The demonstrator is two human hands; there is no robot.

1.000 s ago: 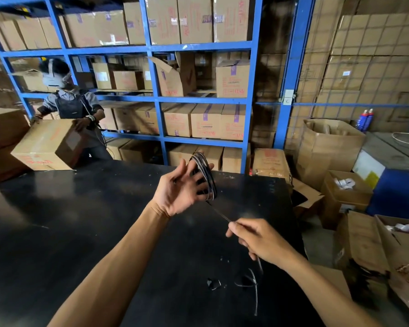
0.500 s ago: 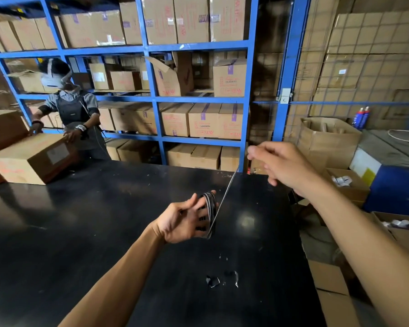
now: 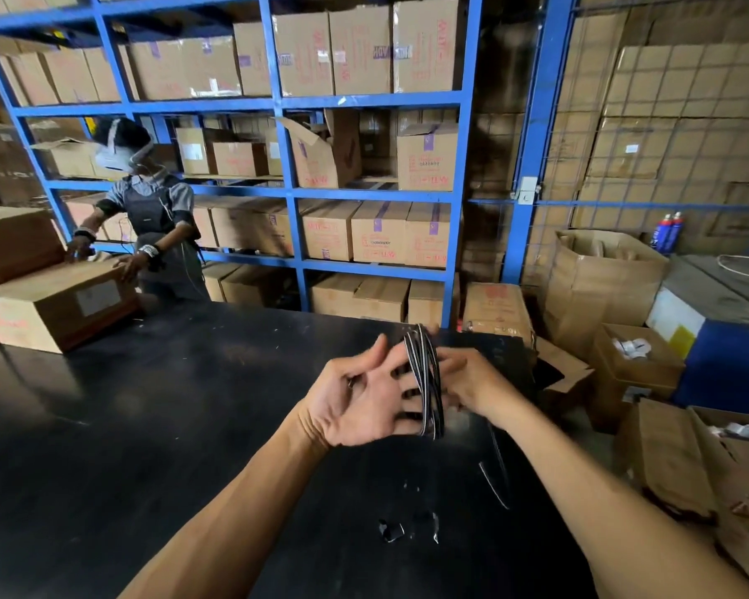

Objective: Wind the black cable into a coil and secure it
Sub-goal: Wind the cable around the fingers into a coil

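Note:
The black cable (image 3: 427, 382) is wound in several loops around the spread fingers of my left hand (image 3: 360, 399), held palm-up above the black table (image 3: 148, 425). My right hand (image 3: 472, 382) is just to the right of the coil, fingers pinched on the cable strand where it meets the loops. A loose tail of the cable (image 3: 496, 473) hangs down below my right wrist toward the table. The cable's far end is hard to make out against the dark tabletop.
Small black scraps (image 3: 392, 530) lie on the table near me. A cardboard box (image 3: 57, 304) sits at the table's far left, with a person (image 3: 152, 227) handling it. Blue shelving (image 3: 295, 196) with boxes stands behind; open cartons (image 3: 636, 365) crowd the floor at right.
My right hand has come down from high at the right to the coil, laying another turn on it. My left hand has lifted slightly with the loops.

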